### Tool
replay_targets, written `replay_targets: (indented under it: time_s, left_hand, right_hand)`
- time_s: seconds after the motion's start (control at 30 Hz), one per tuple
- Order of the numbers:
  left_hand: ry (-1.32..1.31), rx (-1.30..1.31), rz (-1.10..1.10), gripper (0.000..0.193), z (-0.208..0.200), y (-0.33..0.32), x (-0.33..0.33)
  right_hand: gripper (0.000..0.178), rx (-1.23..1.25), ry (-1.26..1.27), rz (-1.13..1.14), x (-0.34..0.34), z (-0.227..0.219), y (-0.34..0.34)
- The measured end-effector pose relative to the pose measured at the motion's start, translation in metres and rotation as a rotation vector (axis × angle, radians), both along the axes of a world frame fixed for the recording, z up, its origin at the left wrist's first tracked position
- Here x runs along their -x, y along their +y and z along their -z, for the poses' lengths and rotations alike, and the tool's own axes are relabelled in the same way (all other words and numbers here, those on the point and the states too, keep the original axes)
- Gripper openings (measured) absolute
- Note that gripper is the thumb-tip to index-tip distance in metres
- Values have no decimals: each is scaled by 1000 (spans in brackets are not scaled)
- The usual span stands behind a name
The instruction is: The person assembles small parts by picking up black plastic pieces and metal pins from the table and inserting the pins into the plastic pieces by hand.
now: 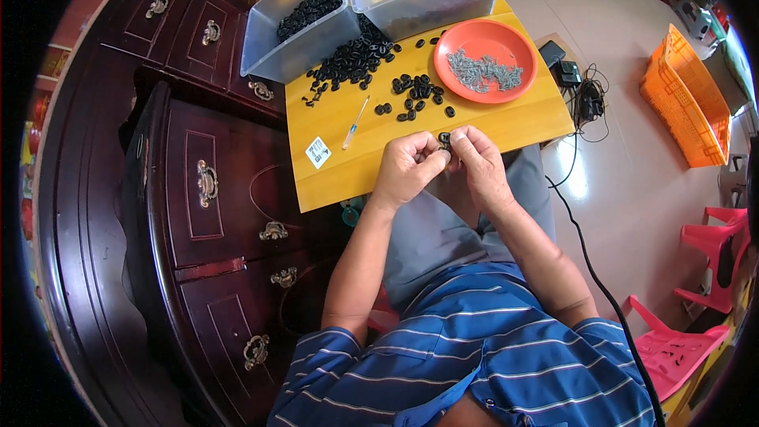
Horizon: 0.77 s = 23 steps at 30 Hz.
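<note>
Close together at the table's near edge, my left hand point(413, 168) and my right hand point(480, 164) pinch a small black oval part point(444, 138) between their fingertips. The fingers hide most of it. Beyond them on the yellow table point(348, 178) lie loose black oval parts point(417, 92), with a larger heap point(356, 61) behind. An orange-red plate point(514, 39) at the back right holds many small grey metal pieces point(482, 71). To the left of my left hand lies a thin screwdriver point(356, 124) with a clear blue-tinged handle.
Two clear plastic bins point(265, 43) stand at the table's back; one holds more black parts. A white printed label point(318, 153) lies at left. Dark wooden drawers point(209, 190) flank the left side. Right are a black cable point(589, 245), an orange crate point(688, 103) and pink stools point(672, 348).
</note>
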<state>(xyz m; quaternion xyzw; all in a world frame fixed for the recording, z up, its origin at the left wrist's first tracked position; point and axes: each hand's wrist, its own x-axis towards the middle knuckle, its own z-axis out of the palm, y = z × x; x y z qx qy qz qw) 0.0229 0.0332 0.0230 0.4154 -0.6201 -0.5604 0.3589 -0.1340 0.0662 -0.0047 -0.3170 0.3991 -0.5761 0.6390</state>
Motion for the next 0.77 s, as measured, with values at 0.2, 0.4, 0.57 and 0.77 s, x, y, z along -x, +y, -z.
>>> replay_targets:
  time_s: [0.2,0.4,0.57,0.77]
  left_hand:
    - [-25,13,-12,16,-1,-1,0]
    - [-11,-24,-13,14,-6,-1,-1]
    - [-44,97,-76,13,-1,7,5]
    - [-123,381,-130,36,1,8,11]
  right_hand:
    - [24,10,12,-13,2,7,0]
    - [23,36,34,-17,3,6,-1]
    - [23,28,17,-16,5,7,-1]
    - [23,-29,-106,-45,7,9,0]
